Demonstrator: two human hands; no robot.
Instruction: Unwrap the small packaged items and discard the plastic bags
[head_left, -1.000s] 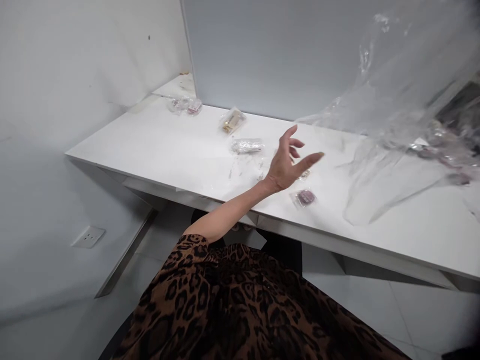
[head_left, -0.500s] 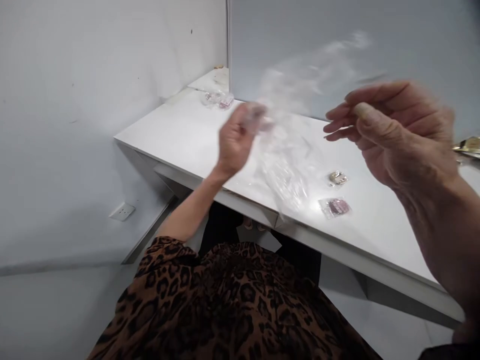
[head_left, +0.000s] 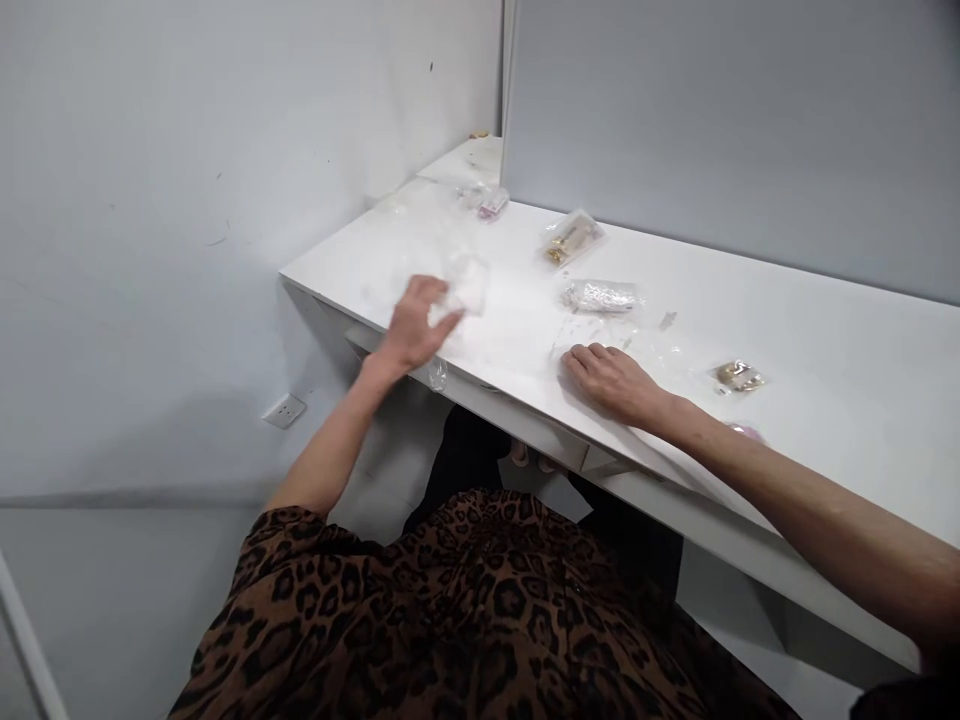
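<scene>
My left hand (head_left: 412, 328) hovers over the left part of the white table (head_left: 525, 350), thumb and fingers apart. A blurred, see-through packet (head_left: 470, 284) is just beyond its fingertips; whether they touch cannot be made out. Curled fingers of my right hand (head_left: 609, 382) press down on the tabletop at the edge of a crumpled clear plastic bag (head_left: 637, 343). Behind that hand lies a bubble-wrapped roll (head_left: 602, 296). Farther back is a clear packet with gold-coloured pieces (head_left: 570, 240).
A small packet of metal pieces (head_left: 739, 376) lies right of my right hand, and a pink packet (head_left: 745, 432) is partly hidden by my forearm. Another pink packet (head_left: 493, 205) sits by the back panel (head_left: 720, 140). A plastic scrap (head_left: 438, 374) hangs over the front edge.
Both hands have come down to the table, the right one moving left. The large clear plastic, held up before, now lies on the tabletop. The roll and gold-piece packet now show.
</scene>
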